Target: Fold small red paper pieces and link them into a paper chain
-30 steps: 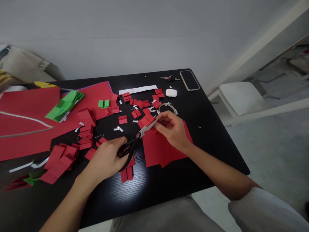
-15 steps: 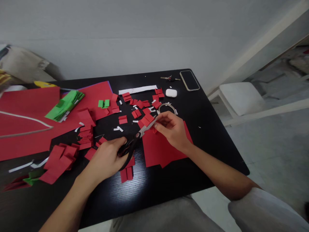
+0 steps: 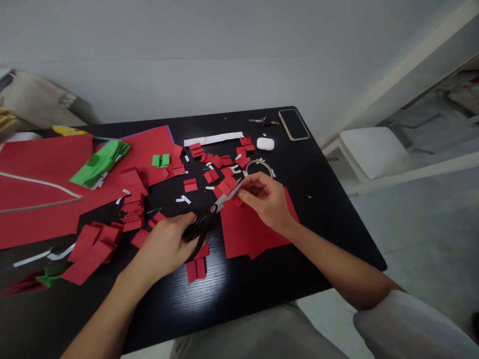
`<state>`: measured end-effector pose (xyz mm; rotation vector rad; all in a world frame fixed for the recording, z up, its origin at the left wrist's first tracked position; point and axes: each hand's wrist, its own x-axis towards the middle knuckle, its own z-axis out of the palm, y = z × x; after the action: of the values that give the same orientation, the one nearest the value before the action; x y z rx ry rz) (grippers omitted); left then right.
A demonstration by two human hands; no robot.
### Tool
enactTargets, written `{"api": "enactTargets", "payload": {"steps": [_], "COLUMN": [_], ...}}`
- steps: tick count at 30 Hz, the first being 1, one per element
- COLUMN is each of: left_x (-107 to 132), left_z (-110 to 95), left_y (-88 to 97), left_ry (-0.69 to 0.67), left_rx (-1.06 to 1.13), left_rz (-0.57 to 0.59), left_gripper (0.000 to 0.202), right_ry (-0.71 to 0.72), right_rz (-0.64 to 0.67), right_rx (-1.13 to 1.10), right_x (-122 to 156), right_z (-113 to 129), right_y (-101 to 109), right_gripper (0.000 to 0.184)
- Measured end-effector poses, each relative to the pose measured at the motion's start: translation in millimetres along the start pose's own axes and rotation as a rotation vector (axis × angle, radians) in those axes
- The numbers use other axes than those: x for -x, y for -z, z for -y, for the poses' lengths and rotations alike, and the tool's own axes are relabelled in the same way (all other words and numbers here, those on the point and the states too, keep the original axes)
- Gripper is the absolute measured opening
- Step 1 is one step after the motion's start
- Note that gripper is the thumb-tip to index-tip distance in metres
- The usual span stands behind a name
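My left hand (image 3: 168,244) is wrapped round the black handles of a pair of scissors (image 3: 220,203). The blades point up and to the right, reaching the fingertips of my right hand (image 3: 264,197). Those fingers pinch a small folded red paper (image 3: 240,202), mostly hidden behind the hand and blades. Just beyond the blades is another folded red piece (image 3: 227,185). Under my right hand lie red paper sheets (image 3: 247,237), slightly fanned.
Several folded red pieces (image 3: 190,185) and white strips are scattered over the black table (image 3: 329,219). A tape roll (image 3: 259,162), white case (image 3: 265,143), phone (image 3: 294,124) and keys (image 3: 264,121) sit beyond. Green papers (image 3: 101,163) rest on large red sheets (image 3: 41,214) at left.
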<state>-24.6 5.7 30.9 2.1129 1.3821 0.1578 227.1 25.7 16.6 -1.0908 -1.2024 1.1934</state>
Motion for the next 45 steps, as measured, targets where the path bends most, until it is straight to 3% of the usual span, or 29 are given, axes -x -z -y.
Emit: {"api": "enactTargets", "payload": {"steps": [33,37,41,45], "left_x": [-2,-3,-4,-6], "left_z": [2,3,8,16], "left_y": [-0.9,0.4,4.0,5.3], "left_ry": [0.007,0.05,0.195,0.28], "left_rx": [0.01,-0.005,-0.098,-0.258], "left_rz": [-0.002,-0.095,-0.237,-0.271], "left_gripper": [0.028,0.034,0.04,0.037], "right_ry": [-0.055,-0.083,-0.141,-0.245], "right_rz": [-0.014,-0.024,0.019,0.079], "right_rx": [-0.004,-0.003,-0.018,-0.053], "right_x": [-1,-2,-3,-2], "right_z": [-1,-2,-4,-8], "right_y": [0,1,1,0], "right_gripper": [0.015,0.018,0.02,0.017]}}
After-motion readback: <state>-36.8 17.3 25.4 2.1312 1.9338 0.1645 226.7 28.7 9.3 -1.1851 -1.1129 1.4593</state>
